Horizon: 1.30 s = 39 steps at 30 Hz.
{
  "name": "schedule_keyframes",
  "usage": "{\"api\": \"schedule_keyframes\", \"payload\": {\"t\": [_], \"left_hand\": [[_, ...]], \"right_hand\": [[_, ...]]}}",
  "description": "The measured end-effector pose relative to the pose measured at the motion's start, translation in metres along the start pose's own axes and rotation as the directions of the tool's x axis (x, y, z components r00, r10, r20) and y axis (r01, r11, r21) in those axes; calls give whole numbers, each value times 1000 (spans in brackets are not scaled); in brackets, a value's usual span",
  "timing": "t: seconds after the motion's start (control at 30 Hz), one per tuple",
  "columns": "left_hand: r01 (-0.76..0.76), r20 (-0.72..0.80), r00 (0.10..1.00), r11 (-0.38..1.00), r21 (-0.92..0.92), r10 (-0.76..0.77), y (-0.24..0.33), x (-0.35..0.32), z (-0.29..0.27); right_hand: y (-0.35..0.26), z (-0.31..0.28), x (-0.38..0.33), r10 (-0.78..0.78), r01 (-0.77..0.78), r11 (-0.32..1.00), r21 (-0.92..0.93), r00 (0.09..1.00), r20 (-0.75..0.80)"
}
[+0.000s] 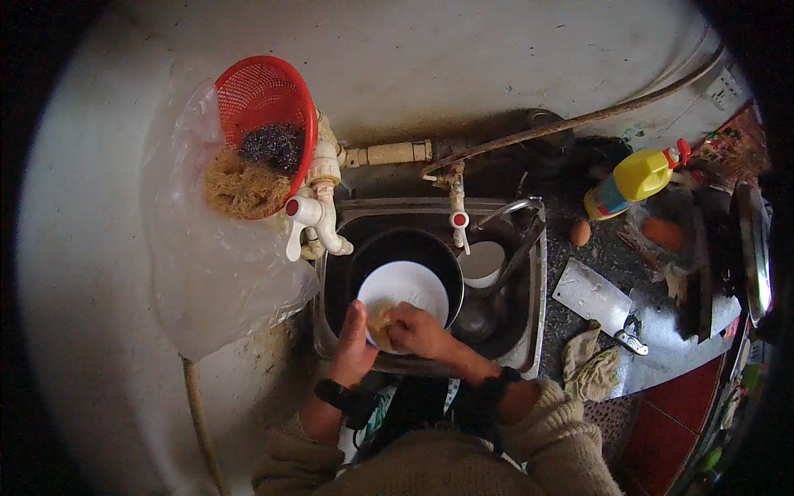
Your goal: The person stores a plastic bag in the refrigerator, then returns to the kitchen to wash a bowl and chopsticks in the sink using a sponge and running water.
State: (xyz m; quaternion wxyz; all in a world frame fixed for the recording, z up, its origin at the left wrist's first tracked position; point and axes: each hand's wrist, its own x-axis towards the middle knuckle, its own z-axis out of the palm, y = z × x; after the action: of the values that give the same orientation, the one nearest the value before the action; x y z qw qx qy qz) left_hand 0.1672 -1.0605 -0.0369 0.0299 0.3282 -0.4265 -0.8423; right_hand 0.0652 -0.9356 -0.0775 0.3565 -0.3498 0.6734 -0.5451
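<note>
A white bowl (411, 283) is tilted over a dark round pan (440, 248) in the metal sink (529, 351). My left hand (354, 354) grips the bowl at its left rim, thumb upright along the side. Inside the bowl, my right hand (419, 332) is closed on a tan fibrous scrubber (381, 321), pressing it against the near part of the inner wall. Part of the scrubber is hidden under my fingers. To the right of the pan, a white cup (482, 264) stands in the sink.
A white tap (327, 227) and a smaller tap (459, 220) rise behind the sink. On the left, a red basket (310, 124) holds scrubbers beside a plastic bag (223, 273). Rightward lie a cleaver (592, 296), cloth (589, 364), egg (581, 232) and yellow bottle (641, 176).
</note>
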Motion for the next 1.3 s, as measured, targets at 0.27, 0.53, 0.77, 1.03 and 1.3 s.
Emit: {"api": "schedule_keyframes", "payload": {"t": [0.27,0.53,0.77,1.03,1.3], "left_hand": [[74,-50,996,997,7,-74,19,0,-2],[197,-19,980,977,84,-196,35,10,-10],[102,-123,983,969,-225,-133,-6,-5,12],[181,-103,976,979,-94,-190,17,2,-20],[153,-165,963,937,-315,-213,-6,-7,18]], "right_hand": [[-54,-34,-29,-111,234,742,-628,967,230],[-13,-27,-28,-487,520,360,-774,813,320],[-34,16,-23,-275,233,677,-698,960,54],[-25,-28,-25,-446,510,451,-733,840,310],[-38,32,-19,-238,128,834,-536,961,-140]]}}
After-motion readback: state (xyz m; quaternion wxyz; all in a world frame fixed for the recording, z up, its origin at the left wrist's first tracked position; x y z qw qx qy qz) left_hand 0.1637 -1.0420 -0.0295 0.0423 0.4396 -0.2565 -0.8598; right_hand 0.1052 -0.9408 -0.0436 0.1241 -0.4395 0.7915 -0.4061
